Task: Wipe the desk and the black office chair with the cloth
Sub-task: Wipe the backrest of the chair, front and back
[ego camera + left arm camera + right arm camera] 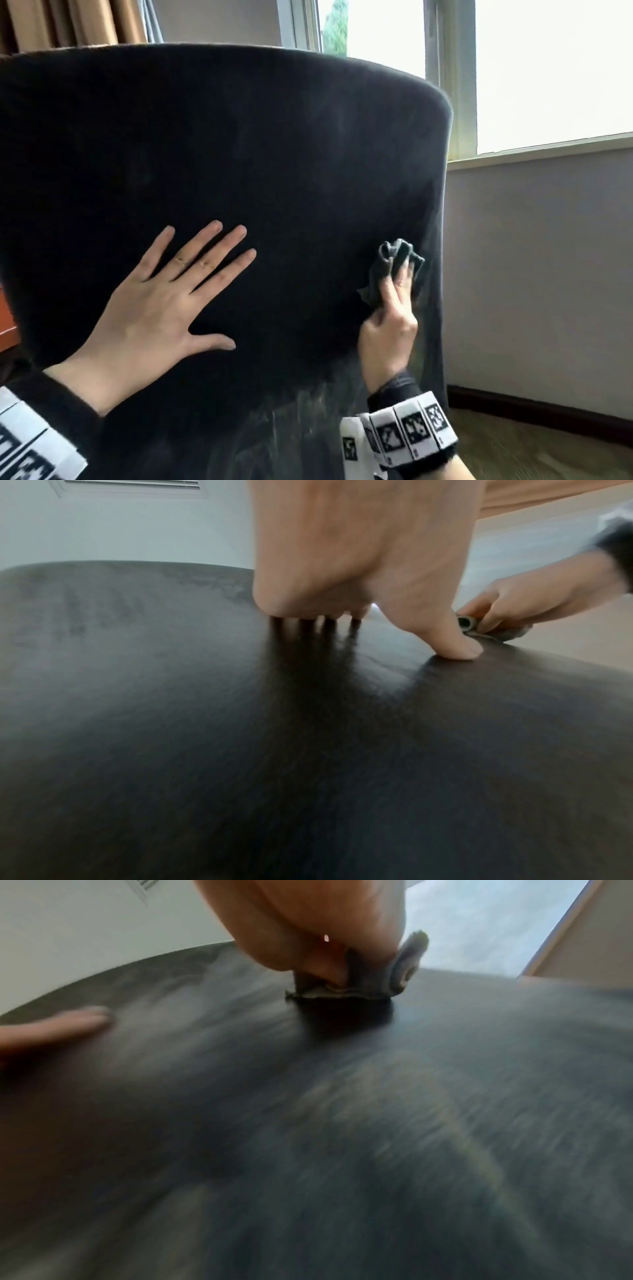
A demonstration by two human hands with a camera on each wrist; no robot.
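The black office chair's backrest (239, 154) fills most of the head view, its rear face toward me. My left hand (164, 301) lies flat on it with fingers spread, pressing the lower left part. My right hand (390, 322) grips a bunched dark grey cloth (394, 263) and holds it against the backrest near its right edge. In the left wrist view the left hand (359, 588) presses the chair surface (240, 723), with the cloth (469, 624) and right hand beyond the thumb. In the right wrist view the cloth (359, 988) is pressed onto the blurred chair surface (342, 1123).
A window (548, 68) and its sill stand behind the chair to the right, above a pale wall (531, 274) with a dark skirting board. Wood floor (548, 452) shows at lower right. Brown curtains (68, 20) hang at upper left. A reddish furniture edge (7, 329) is at far left.
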